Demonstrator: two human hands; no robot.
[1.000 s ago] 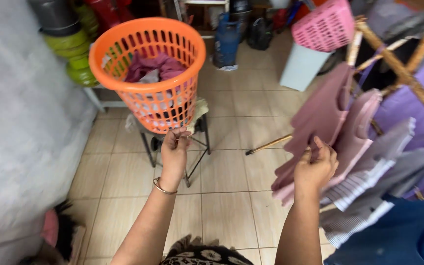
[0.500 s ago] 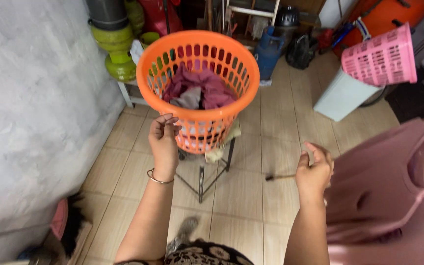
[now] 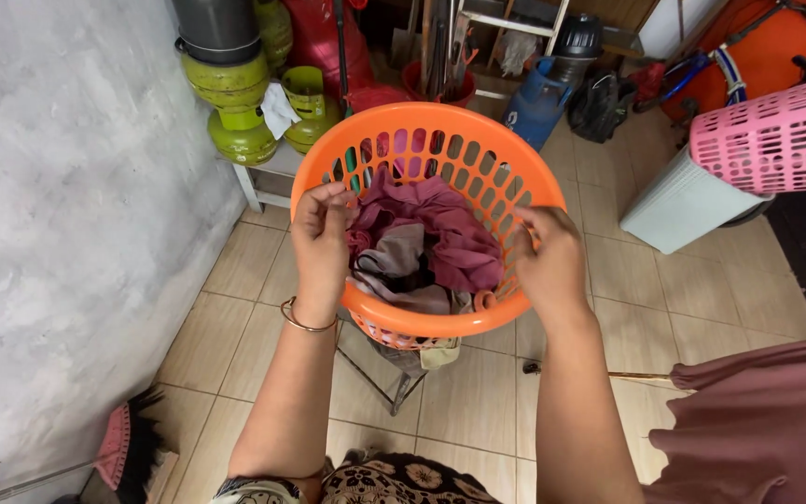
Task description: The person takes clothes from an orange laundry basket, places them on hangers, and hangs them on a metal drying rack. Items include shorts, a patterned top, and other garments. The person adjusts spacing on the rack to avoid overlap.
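Item: round orange plastic laundry basket on a metal stool, maroon crumpled garments inside; my left hand pinches cloth, my right hand cups the rim; lifting out one piece seems next.

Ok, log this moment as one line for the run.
left hand: at clothes, inside basket | right hand: on basket rim, right side | basket: orange, on stand, holds maroon and grey clothes

Laundry baskets: two, one orange basket and one pink basket. Green gas cylinders: two visible. Blue jug: one. Hands: two, left hand and right hand. Bracelet: one. Broom: one.
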